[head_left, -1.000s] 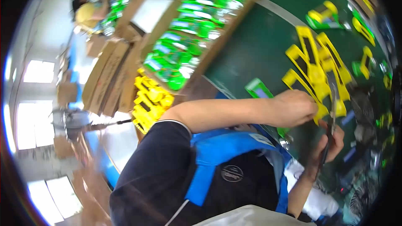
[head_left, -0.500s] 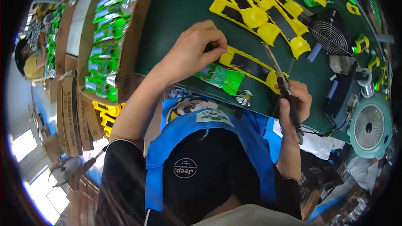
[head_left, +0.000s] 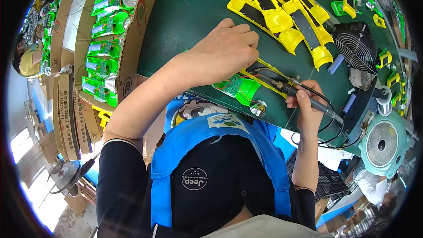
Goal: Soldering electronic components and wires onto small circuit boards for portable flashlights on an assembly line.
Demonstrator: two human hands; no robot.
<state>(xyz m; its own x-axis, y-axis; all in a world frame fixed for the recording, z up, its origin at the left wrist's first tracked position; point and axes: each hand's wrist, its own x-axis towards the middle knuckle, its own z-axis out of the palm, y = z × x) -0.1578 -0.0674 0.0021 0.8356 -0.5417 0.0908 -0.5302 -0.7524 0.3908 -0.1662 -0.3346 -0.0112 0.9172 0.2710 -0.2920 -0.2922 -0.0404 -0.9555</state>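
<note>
My right hand (head_left: 309,103) grips a soldering iron (head_left: 324,107) by its dark handle, with the tip pointing left toward my left hand (head_left: 229,50). That left hand is bent over the work with its fingers curled; what they hold, if anything, is hidden. Just below it lies a green plastic shell (head_left: 247,90) with a small circuit board (head_left: 229,86) and thin red wires. A shiny reflector (head_left: 258,109) sits at the shell's right end, by the table edge. Behind the iron, a yellow frame (head_left: 269,68) with a dark panel is partly covered.
Several yellow frames (head_left: 277,20) lie stacked at the far side of the green table (head_left: 176,13). A carton (head_left: 132,39) of green assemblies stands left. On the right are a black fan (head_left: 354,46), a solder spool (head_left: 384,105), a loose blue cell (head_left: 335,64) and a teal fan (head_left: 381,143).
The soldering iron has swung from pointing away to pointing left, its tip now near my left hand. My left hand has turned knuckles-up and moved slightly right over the work.
</note>
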